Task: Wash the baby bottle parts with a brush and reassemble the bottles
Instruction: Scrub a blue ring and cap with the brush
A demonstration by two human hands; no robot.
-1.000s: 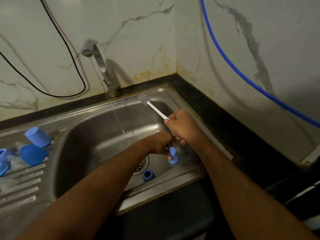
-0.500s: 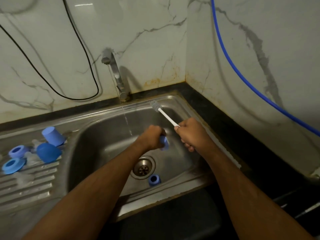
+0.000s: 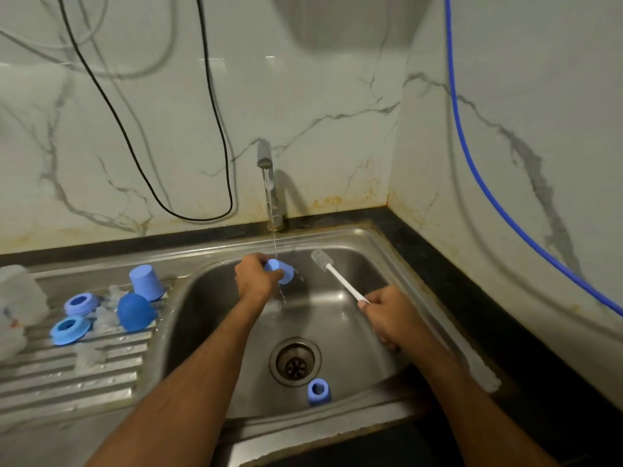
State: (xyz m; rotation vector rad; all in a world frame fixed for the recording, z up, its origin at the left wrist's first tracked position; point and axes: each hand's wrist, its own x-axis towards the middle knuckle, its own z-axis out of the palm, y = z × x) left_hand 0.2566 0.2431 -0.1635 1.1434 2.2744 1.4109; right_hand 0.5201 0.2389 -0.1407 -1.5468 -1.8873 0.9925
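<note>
The sink [image 3: 340, 318] is shiny metal. The blue cup [image 3: 283, 272] looks like smooth plastic. The brush [image 3: 337, 276] has a white plastic stick. The wall [image 3: 320, 112] is glossy marble.

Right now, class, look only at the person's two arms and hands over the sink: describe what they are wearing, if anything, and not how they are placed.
Both forearms are bare right to the bottom edge of the picture: no sleeves show. The left hand and the right hand wear no gloves. No watch, bracelet or band shows on either wrist, and no ring can be seen on the fingers, though some are hidden.
</note>
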